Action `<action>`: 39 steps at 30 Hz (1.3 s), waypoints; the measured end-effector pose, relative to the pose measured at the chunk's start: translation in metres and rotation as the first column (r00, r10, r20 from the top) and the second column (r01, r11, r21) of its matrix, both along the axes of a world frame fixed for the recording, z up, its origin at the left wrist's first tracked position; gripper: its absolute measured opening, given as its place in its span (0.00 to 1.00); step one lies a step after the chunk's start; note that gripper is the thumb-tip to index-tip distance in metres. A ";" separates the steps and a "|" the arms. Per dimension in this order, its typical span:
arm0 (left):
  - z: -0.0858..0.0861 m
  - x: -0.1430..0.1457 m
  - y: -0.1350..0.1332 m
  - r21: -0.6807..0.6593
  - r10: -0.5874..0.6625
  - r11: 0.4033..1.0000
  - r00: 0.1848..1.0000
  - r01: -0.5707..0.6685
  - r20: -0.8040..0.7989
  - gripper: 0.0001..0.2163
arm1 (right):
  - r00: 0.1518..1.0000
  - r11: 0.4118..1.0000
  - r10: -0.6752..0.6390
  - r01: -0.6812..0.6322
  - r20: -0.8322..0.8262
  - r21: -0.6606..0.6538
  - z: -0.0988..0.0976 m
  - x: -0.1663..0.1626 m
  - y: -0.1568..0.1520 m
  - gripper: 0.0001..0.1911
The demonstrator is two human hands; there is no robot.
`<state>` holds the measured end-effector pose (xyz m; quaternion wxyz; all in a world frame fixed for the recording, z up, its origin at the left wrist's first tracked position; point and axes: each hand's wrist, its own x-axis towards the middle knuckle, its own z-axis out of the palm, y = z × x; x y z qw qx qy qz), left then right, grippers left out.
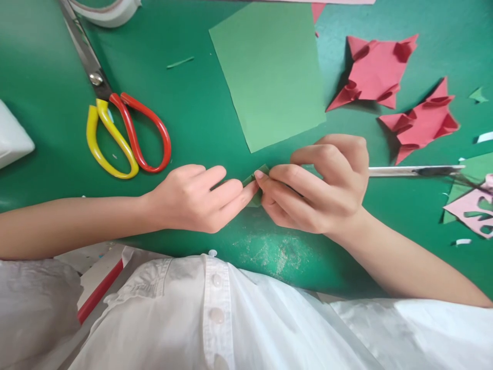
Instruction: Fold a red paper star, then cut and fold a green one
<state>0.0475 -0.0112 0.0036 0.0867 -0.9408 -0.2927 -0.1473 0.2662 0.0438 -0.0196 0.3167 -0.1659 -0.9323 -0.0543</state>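
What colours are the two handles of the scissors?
On the scissors, one handle is yellow and the other red, best seen in the head view.

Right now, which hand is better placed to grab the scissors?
Left: the left hand lies nearest the scissors; the right hand sits farther off; both pinch the green paper piece.

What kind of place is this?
Probably a paper-craft table: scissors lie on the green surface, folded red paper shapes beside a green sheet, and the left hand and right hand pinch a small green paper piece.
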 end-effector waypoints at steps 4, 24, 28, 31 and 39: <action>0.001 0.002 -0.001 -0.013 0.009 1.000 1.000 -0.010 -0.016 0.05 | 0.998 1.000 0.002 -0.002 0.056 0.002 -0.001 0.001 0.000 0.13; -0.001 0.003 -0.005 -0.033 -0.011 0.999 1.000 0.011 0.008 0.05 | 0.989 0.994 -0.109 0.107 0.096 0.030 0.009 0.002 -0.018 0.04; -0.001 0.002 -0.005 -0.022 -0.006 1.000 1.000 0.006 0.027 0.07 | 0.987 0.992 -0.124 0.122 0.102 0.028 0.009 0.002 -0.018 0.04; 0.000 0.002 -0.004 -0.009 0.006 1.000 1.000 -0.006 0.002 0.09 | 0.982 0.989 -0.150 0.150 0.110 0.014 0.010 0.003 -0.017 0.05; 0.001 0.003 -0.002 -0.038 0.006 0.999 0.999 -0.008 -0.032 0.09 | 0.988 0.988 -0.152 0.151 0.023 0.046 0.004 0.004 -0.016 0.04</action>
